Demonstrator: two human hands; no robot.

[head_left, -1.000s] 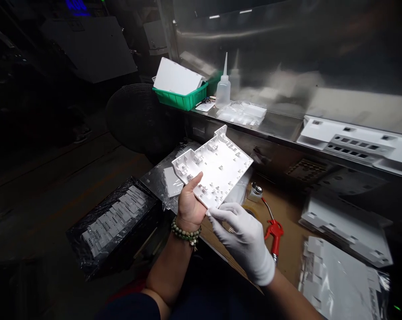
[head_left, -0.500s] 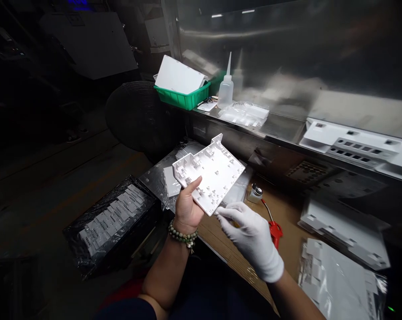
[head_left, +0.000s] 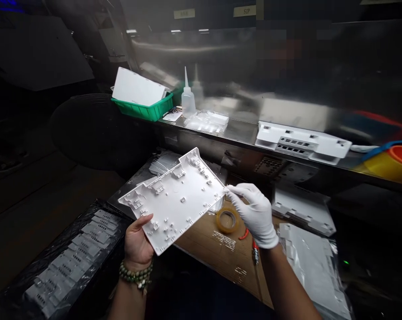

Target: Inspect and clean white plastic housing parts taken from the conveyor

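A white plastic housing panel (head_left: pixel 184 198), with clips and posts on its inner face, is held tilted above the bench. My bare left hand (head_left: pixel 140 240), a bead bracelet at its wrist, grips the lower left edge with the thumb on top. At the panel's right corner, my white-gloved right hand (head_left: pixel 252 213) has thumb and fingers pinched together at the edge. Whatever lies between those fingers is too small and shaded to make out. Just below the panel are a roll of yellowish tape (head_left: pixel 217 221) and a red-handled tool (head_left: pixel 255 251), partly behind my right forearm.
A metal shelf holds a green bin (head_left: pixel 144 110), a squeeze bottle (head_left: pixel 188 103), bagged parts (head_left: pixel 206 121) and white housings (head_left: pixel 303 143). Bagged panels (head_left: pixel 309 262) lie at right. A black-lined box of white parts (head_left: pixel 77 253) stands at left. Small white strips (head_left: pixel 224 240) dot the cardboard.
The view has swung right. The panel has turned to show more of its inner face, and my right hand has gone from its lower corner up to its right corner. The tape roll is now uncovered.
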